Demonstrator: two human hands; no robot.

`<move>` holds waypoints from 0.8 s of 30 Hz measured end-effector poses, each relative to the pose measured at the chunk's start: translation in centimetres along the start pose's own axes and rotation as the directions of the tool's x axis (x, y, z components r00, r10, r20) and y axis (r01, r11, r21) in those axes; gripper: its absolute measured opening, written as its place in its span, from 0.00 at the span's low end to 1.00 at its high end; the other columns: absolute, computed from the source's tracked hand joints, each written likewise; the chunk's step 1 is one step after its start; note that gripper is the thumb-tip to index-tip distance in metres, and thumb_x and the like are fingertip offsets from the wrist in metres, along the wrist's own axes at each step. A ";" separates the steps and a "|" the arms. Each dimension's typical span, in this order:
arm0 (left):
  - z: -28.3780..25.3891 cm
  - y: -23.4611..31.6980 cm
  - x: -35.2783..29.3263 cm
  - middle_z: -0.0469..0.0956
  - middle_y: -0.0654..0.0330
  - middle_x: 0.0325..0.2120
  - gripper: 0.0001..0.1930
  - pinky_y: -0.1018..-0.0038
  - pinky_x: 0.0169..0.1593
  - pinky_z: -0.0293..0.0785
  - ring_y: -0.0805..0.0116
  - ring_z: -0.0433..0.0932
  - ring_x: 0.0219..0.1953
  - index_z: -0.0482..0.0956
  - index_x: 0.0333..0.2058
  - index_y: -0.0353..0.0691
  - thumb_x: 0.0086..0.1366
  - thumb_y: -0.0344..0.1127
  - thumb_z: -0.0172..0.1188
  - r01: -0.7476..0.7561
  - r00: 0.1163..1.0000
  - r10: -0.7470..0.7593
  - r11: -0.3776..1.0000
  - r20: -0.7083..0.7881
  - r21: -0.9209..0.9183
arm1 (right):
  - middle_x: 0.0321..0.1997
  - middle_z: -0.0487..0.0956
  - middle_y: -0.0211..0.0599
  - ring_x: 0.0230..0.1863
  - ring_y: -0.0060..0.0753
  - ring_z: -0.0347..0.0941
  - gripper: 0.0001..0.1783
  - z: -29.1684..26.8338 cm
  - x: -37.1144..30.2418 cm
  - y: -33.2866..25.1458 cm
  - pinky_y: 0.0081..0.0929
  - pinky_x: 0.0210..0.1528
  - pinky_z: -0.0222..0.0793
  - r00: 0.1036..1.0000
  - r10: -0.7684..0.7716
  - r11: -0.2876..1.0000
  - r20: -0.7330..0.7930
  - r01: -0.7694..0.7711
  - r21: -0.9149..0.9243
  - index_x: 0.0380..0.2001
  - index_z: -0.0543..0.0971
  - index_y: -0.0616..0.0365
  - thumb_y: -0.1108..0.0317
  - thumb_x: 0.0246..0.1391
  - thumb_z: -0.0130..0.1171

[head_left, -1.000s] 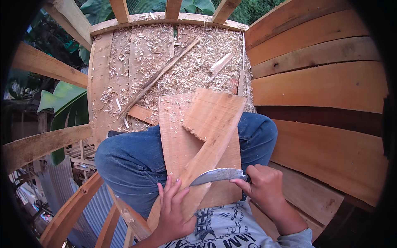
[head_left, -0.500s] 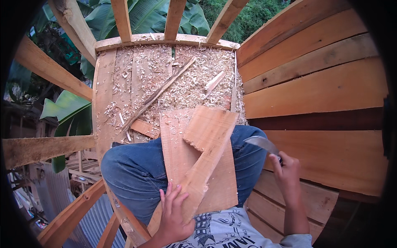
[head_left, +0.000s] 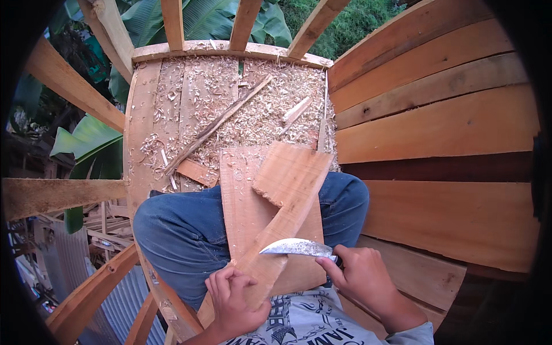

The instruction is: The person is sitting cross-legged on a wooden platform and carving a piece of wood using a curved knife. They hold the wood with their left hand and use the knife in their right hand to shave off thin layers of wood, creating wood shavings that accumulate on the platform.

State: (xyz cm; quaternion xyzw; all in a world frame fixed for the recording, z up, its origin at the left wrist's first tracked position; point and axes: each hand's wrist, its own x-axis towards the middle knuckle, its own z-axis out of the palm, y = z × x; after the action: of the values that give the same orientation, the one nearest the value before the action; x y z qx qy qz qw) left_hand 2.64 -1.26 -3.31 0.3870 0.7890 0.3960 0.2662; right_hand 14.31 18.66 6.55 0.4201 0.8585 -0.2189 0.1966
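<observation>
Across the lap, curved-blade knife over notched board.
Right hand closed round the handle, left hand half-curled on the board; fingers best placed clear of the stroke.

Head-worn fisheye, peering steeply down!
Close above the lap, reaching the plank floor's far edge.

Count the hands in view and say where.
2: the left hand at the near end of the notched board, the right hand gripping the curved knife, its blade over that board. Neither is hidden.
</observation>
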 end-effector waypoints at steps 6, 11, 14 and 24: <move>0.7 -0.9 0.0 0.64 0.59 0.29 0.15 0.63 0.40 0.54 0.58 0.62 0.34 0.69 0.24 0.44 0.37 0.31 0.67 -0.139 0.987 0.143 0.988 0.068 -0.071 | 0.12 0.73 0.48 0.16 0.52 0.73 0.30 -0.8 0.6 -1.0 0.42 0.18 0.67 0.996 -0.006 0.934 0.094 0.039 -0.355 0.16 0.78 0.60 0.42 0.56 0.57; 0.9 -1.3 0.1 0.64 0.60 0.28 0.14 0.63 0.40 0.55 0.58 0.63 0.34 0.69 0.24 0.44 0.39 0.30 0.67 -0.113 0.983 0.130 0.984 0.127 -0.137 | 0.11 0.74 0.44 0.15 0.47 0.74 0.34 -0.8 1.8 0.4 0.38 0.17 0.69 0.997 -0.075 0.867 0.032 0.081 -0.492 0.14 0.76 0.58 0.36 0.55 0.54; 0.7 -1.4 0.0 0.65 0.59 0.29 0.15 0.64 0.40 0.55 0.58 0.63 0.35 0.69 0.24 0.44 0.39 0.31 0.67 -0.098 0.984 0.119 0.983 0.133 -0.156 | 0.13 0.75 0.47 0.18 0.49 0.76 0.33 -1.5 3.3 1.9 0.40 0.21 0.71 0.990 -0.029 0.847 -0.141 -0.051 -0.529 0.17 0.79 0.59 0.38 0.56 0.54; 0.4 -1.7 0.0 0.65 0.59 0.29 0.15 0.63 0.41 0.56 0.57 0.63 0.36 0.69 0.25 0.44 0.39 0.31 0.67 -0.088 0.981 0.118 0.978 0.151 -0.190 | 0.13 0.74 0.49 0.16 0.54 0.73 0.31 -0.4 0.9 0.1 0.42 0.21 0.70 0.998 -0.008 0.963 0.063 0.025 -0.267 0.18 0.79 0.63 0.43 0.56 0.57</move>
State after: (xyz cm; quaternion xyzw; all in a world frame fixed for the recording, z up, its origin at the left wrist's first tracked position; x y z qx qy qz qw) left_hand 2.28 -1.70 -4.94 0.4323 0.7041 0.4471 0.3427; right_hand 13.82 19.54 6.37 0.3757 0.8772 -0.1154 0.2757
